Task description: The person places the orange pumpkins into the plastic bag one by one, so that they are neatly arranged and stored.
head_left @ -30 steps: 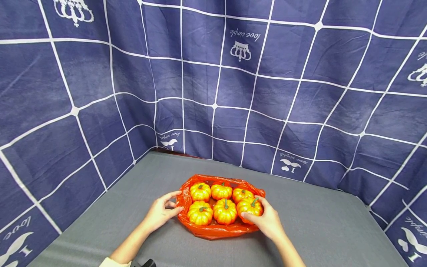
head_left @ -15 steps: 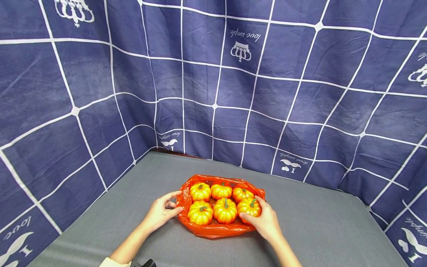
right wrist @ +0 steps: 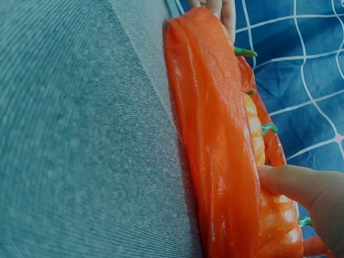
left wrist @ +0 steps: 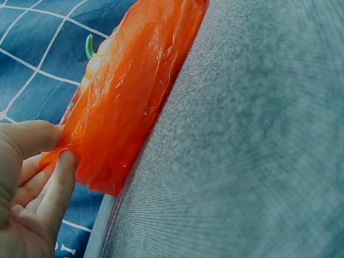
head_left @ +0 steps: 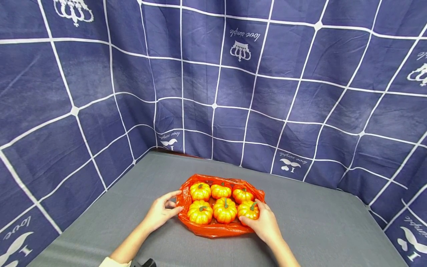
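Note:
A red plastic bag (head_left: 213, 232) lies open on the grey tabletop, with several small orange-yellow pumpkins in two rows inside it. At its left end my left hand (head_left: 160, 213) pinches the bag's rim; the left wrist view shows thumb and fingers (left wrist: 63, 174) on the thin plastic. My right hand (head_left: 267, 224) holds the front right pumpkin (head_left: 247, 210), thumb on the near side and fingers on the far side. That pumpkin sits within the bag beside the front middle pumpkin (head_left: 225, 210). Its underside is hidden by the bag's front wall.
The grey cloth-covered table (head_left: 320, 222) spreads around the bag. A blue curtain (head_left: 253, 92) with white grid lines stands behind the table and along its left side. A small black object (head_left: 149, 263) shows at the bottom edge near the left sleeve (head_left: 113, 262).
My right hand has moved slightly left with the front right pumpkin, setting it a little lower and closer to its neighbour. My left hand has stayed at the bag's rim.

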A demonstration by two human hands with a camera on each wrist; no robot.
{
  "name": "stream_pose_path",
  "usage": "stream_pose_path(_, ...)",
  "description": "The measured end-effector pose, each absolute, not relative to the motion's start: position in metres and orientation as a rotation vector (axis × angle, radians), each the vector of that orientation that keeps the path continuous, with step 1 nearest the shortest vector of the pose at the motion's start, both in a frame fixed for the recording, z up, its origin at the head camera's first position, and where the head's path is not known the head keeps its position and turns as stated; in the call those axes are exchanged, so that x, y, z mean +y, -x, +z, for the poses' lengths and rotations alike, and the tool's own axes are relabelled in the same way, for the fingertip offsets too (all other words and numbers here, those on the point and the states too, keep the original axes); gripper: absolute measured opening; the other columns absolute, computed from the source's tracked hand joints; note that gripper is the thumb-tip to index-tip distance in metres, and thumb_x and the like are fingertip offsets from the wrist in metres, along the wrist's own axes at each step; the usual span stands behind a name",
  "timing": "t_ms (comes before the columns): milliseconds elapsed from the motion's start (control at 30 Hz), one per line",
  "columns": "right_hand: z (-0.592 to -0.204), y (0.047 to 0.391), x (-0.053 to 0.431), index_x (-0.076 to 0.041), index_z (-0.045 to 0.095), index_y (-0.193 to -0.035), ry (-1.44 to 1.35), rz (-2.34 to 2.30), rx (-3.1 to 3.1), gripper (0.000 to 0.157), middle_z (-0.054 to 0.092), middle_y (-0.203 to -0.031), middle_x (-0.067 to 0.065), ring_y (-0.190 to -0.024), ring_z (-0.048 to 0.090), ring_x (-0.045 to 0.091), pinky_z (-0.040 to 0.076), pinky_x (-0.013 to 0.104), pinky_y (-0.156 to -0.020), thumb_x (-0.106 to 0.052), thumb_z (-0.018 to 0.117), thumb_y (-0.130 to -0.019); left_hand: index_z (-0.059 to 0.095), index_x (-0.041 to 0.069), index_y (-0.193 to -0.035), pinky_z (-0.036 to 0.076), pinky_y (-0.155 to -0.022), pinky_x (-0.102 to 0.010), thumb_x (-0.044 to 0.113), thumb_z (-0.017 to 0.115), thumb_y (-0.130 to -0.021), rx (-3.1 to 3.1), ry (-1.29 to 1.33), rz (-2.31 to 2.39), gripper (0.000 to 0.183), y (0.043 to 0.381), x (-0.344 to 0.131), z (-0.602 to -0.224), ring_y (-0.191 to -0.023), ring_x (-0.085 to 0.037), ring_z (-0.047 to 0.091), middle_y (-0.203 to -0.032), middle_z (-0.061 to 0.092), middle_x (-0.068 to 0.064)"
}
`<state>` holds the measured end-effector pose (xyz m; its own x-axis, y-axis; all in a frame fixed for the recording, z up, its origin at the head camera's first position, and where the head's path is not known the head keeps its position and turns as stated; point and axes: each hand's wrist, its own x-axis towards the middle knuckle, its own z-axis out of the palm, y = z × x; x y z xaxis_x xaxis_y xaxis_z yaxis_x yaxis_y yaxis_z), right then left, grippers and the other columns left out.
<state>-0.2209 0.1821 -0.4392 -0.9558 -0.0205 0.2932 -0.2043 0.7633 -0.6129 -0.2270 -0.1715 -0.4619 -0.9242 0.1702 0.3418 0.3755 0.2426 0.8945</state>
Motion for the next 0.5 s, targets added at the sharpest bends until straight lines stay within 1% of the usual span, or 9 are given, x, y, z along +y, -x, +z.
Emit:
stream_pose_path(267, -0.4434, 0.2190, 0.1795, 0.012, 0.050, -0.132, -0.186, 0.975, -2.660, 0.084, 0.053, -0.128, 0.030, -0.115, 0.053, 0.045, 0.041, 0.055, -0.096, -0.032, 0.086, -0.070, 0.056, -0.006, -0.130, 0.045, -0.055, -0.023, 0.006, 0.077, -0.082, -2.339, 0.508, -1.735, 0.054, 0.2274, -0.1718, -0.4628, -0.067, -0.008, 0.061, -0.091, 0.068, -0.014)
stream_pose_path(500, -0.4464, 0.2183, 0.1787, 0.012, 0.049, -0.133, -0.200, 0.974, -2.629, 0.084, 0.053, -0.129, 0.030, -0.115, 0.053, 0.045, 0.041, 0.056, -0.096, -0.032, 0.086, -0.070, 0.056, -0.004, -0.131, 0.045, -0.055, -0.023, 0.007, 0.078, -0.082, -2.347, 0.482, -1.752, 0.055, 0.2272, -0.1713, -0.4621, -0.068, -0.008, 0.061, -0.091, 0.068, -0.014)
